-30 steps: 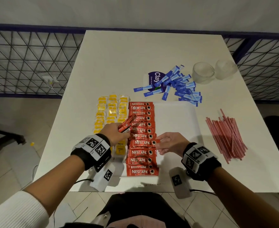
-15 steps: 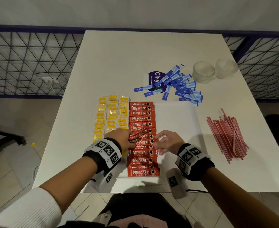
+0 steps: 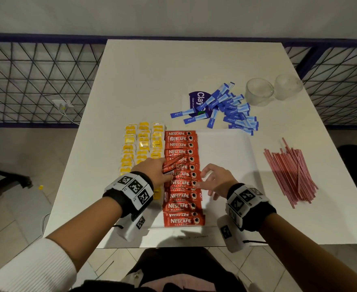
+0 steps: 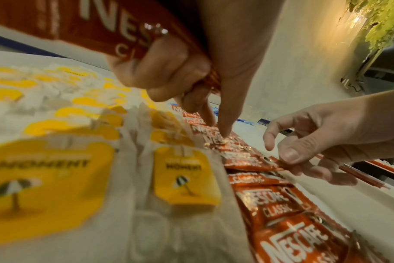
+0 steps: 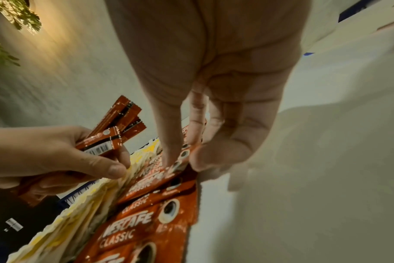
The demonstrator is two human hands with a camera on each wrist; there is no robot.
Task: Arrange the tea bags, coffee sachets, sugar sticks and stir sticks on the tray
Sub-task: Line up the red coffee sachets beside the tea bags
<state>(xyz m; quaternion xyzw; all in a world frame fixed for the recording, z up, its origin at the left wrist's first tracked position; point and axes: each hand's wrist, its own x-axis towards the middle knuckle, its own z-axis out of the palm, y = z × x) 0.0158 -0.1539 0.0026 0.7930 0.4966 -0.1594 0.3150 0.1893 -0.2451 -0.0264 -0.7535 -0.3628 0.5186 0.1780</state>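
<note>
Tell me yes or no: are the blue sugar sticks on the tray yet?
No, the sugar sticks lie heaped on the table beyond the tray.

Hidden and blurred parts

In the left wrist view the tea bags [image 4: 45, 178] at lower left were smeared by blur, and the frame's top edge cut off the coffee sachets [image 4: 97, 26] gripped in the left hand [image 4: 180, 62].
</note>
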